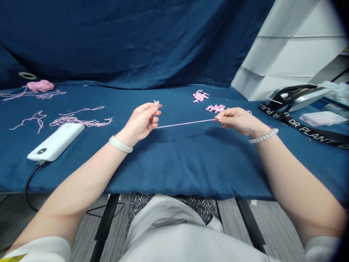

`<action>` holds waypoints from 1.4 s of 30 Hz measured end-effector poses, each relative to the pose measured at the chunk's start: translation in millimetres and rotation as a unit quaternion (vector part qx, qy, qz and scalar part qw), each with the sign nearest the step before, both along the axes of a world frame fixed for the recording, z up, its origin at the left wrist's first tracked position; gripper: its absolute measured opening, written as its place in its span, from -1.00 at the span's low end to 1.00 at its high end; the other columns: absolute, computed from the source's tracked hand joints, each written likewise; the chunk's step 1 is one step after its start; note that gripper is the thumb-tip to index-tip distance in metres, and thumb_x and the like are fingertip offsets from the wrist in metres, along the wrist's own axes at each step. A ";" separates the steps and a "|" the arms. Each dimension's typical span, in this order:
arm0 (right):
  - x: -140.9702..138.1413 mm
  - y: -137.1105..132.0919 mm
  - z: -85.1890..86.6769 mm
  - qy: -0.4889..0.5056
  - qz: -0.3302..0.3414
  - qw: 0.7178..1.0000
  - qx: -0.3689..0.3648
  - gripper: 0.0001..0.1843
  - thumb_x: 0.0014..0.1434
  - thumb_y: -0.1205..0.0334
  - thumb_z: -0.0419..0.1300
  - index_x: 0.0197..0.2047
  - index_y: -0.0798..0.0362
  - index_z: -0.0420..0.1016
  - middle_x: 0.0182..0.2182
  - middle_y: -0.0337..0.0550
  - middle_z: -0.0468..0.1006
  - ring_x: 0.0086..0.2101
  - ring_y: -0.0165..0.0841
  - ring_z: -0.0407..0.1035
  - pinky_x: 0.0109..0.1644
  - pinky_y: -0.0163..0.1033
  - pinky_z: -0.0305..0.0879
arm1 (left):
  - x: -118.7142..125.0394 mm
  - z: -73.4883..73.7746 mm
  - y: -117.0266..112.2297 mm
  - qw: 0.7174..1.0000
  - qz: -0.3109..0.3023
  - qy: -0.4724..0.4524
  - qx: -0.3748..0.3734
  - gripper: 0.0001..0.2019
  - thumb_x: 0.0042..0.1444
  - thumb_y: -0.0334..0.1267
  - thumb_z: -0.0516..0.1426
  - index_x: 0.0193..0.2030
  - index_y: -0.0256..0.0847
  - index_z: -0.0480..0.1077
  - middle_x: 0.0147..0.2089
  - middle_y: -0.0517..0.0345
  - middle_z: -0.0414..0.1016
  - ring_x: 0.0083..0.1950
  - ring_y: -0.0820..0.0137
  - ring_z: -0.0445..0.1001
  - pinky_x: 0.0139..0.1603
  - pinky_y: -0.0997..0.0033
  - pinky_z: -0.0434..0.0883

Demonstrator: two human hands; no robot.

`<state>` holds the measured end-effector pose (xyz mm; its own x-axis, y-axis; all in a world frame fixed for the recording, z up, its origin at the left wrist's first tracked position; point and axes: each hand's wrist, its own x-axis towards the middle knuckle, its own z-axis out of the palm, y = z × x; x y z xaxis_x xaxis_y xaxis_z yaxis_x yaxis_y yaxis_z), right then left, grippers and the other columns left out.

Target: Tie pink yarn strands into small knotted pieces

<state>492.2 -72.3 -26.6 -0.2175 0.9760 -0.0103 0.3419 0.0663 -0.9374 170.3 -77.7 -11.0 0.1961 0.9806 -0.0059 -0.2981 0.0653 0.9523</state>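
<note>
Nearest the person, a slender pink strand [185, 123] is drawn taut above the desk [174, 163]: the left hand [144, 118] pinches it between thumb and finger, where a small pale tuft shows, its other fingers curled; the right hand [233, 119] pinches it at the fingertips. This piece appears only partly worked. To the left, a white power bank [61, 140] lies just in front of a bundle of loose strands [95, 123], seemingly left to be worked. Beyond the right hand, two clusters of short, crinkled pink pieces [200, 96] look like work already done; their number cannot be told. Far left, a pink ball of yarn [40, 86] rests near a pale ring [33, 77]. Blue cloth covers the desk, a lettered black strap [308, 133] lying at its right. Behind hangs a blue curtain [136, 40], flanked at right by stacked white boxes [294, 58].
</note>
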 end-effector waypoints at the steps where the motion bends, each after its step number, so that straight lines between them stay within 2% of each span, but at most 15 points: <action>1: 1.5 -0.2 0.9 0.001 -0.016 1.000 0.010 -0.62 -0.19 -0.04 0.42 -0.57 0.11 0.48 -0.58 -0.21 0.35 -0.56 -0.53 0.15 -0.51 -0.35 0.08 | 0.5 -0.5 -0.8 1.000 -0.007 0.005 -0.002 -0.83 0.07 -0.23 0.21 -0.26 -0.27 0.37 -0.47 0.31 0.31 -0.61 0.71 0.26 -0.67 0.71 0.22; 4: 3.5 0.2 1.6 0.004 -0.052 0.998 0.030 -0.59 -0.20 -0.06 0.41 -0.60 0.11 0.43 -0.61 -0.24 0.29 -0.57 -0.54 0.12 -0.53 -0.35 0.05 | 2.6 -0.6 -4.0 1.000 -0.018 0.018 -0.011 -0.80 0.03 -0.20 0.23 -0.27 -0.25 0.37 -0.46 0.32 0.29 -0.61 0.72 0.24 -0.69 0.74 0.15; 6: 1.3 -0.9 2.1 0.008 -0.048 0.998 0.039 -0.59 -0.19 -0.07 0.41 -0.56 0.11 0.45 -0.61 -0.25 0.29 -0.57 -0.54 0.13 -0.51 -0.35 0.08 | 4.2 0.4 -6.9 0.999 -0.023 0.024 -0.011 -0.78 0.01 -0.18 0.25 -0.28 -0.25 0.37 -0.46 0.31 0.29 -0.61 0.72 0.22 -0.71 0.75 0.09; 11: -25.0 -21.2 11.4 -0.030 0.061 0.993 0.095 -0.68 0.02 -0.03 0.30 -0.45 0.09 0.51 -0.54 -0.20 0.40 -0.52 -0.49 0.23 -0.42 -0.32 0.20 | 10.3 1.8 -16.7 0.996 -0.048 0.073 -0.001 -0.66 -0.11 -0.09 0.32 -0.31 -0.28 0.38 -0.42 0.24 0.36 -0.61 0.70 0.24 -0.75 0.76 0.00; 13: -41.7 -34.5 14.8 -0.052 0.108 0.984 0.133 -0.73 0.06 0.03 0.28 -0.42 0.10 0.54 -0.48 -0.16 0.47 -0.46 -0.45 0.30 -0.36 -0.31 0.25 | 14.6 -1.5 -20.8 0.994 -0.066 0.089 0.005 -0.63 -0.13 -0.06 0.33 -0.32 -0.29 0.39 -0.40 0.21 0.40 -0.58 0.68 0.28 -0.74 0.76 0.06; 15: -57.3 -46.7 15.1 -0.070 0.140 0.971 0.182 -0.76 0.08 0.07 0.28 -0.42 0.10 0.56 -0.44 -0.14 0.51 -0.42 -0.43 0.35 -0.32 -0.30 0.28 | 20.3 -7.8 -24.8 0.992 -0.083 0.091 0.005 -0.62 -0.15 -0.06 0.35 -0.33 -0.30 0.40 -0.37 0.18 0.43 -0.51 0.63 0.35 -0.67 0.72 0.22; 18: -73.7 -58.8 10.4 -0.085 0.148 0.945 0.278 -0.81 0.09 0.13 0.29 -0.40 0.09 0.58 -0.46 -0.15 0.53 -0.43 -0.44 0.37 -0.31 -0.31 0.30 | 30.2 -18.5 -31.6 0.992 -0.104 0.069 -0.025 -0.60 -0.22 -0.07 0.38 -0.33 -0.31 0.42 -0.37 0.17 0.46 -0.41 0.57 0.44 -0.46 0.60 0.44; 21: -80.9 -63.6 4.5 -0.083 0.134 0.913 0.377 -0.88 0.15 0.23 0.25 -0.32 0.08 0.59 -0.44 -0.16 0.52 -0.40 -0.45 0.38 -0.28 -0.32 0.32 | 38.8 -24.3 -39.7 0.990 -0.127 0.029 -0.058 -0.57 -0.30 -0.10 0.41 -0.34 -0.33 0.45 -0.42 0.18 0.47 -0.41 0.55 0.46 -0.37 0.55 0.47; 24: -82.6 -64.8 1.1 -0.092 0.132 0.889 0.430 -0.82 0.21 0.34 0.15 -0.20 0.04 0.59 -0.40 -0.15 0.50 -0.36 -0.45 0.38 -0.26 -0.32 0.34 | 43.0 -23.6 -45.9 0.986 -0.145 -0.013 -0.076 -0.61 -0.27 -0.17 0.42 -0.32 -0.34 0.46 -0.42 0.16 0.49 -0.41 0.54 0.47 -0.33 0.53 0.48; 30: -85.1 -67.8 -2.6 -0.077 0.109 0.879 0.458 -0.75 0.22 0.38 0.13 -0.12 0.00 0.59 -0.37 -0.14 0.54 -0.35 -0.44 0.42 -0.26 -0.31 0.37 | 42.0 -21.6 -48.0 0.986 -0.131 -0.033 -0.093 -0.65 -0.23 -0.30 0.40 -0.27 -0.37 0.49 -0.36 0.08 0.54 -0.38 0.54 0.49 -0.29 0.55 0.45; 33: -87.6 -70.4 -4.5 -0.064 0.097 0.879 0.463 -0.74 0.17 0.39 0.19 -0.08 0.00 0.57 -0.37 -0.17 0.58 -0.39 -0.46 0.43 -0.28 -0.33 0.37 | 42.0 -24.8 -48.3 0.988 -0.127 -0.023 -0.086 -0.68 -0.22 -0.26 0.40 -0.34 -0.38 0.48 -0.39 0.10 0.52 -0.39 0.54 0.48 -0.29 0.54 0.42; 39: -91.3 -73.9 -7.8 -0.070 0.047 0.900 0.428 -0.67 0.15 0.33 0.23 0.02 0.04 0.52 -0.29 -0.16 0.62 -0.36 -0.44 0.49 -0.21 -0.31 0.44 | 46.8 -31.2 -51.8 0.984 -0.152 -0.027 -0.093 -0.65 -0.18 -0.17 0.38 -0.37 -0.35 0.40 -0.39 0.15 0.47 -0.35 0.55 0.45 -0.23 0.53 0.39; 42: -93.0 -74.6 -9.7 -0.081 0.029 0.894 0.439 -0.69 0.15 0.32 0.24 -0.01 0.03 0.53 -0.31 -0.17 0.63 -0.34 -0.40 0.51 -0.18 -0.27 0.45 | 49.1 -33.0 -53.0 0.981 -0.162 -0.046 -0.100 -0.68 -0.11 -0.16 0.34 -0.34 -0.34 0.39 -0.37 0.14 0.45 -0.33 0.56 0.43 -0.23 0.55 0.37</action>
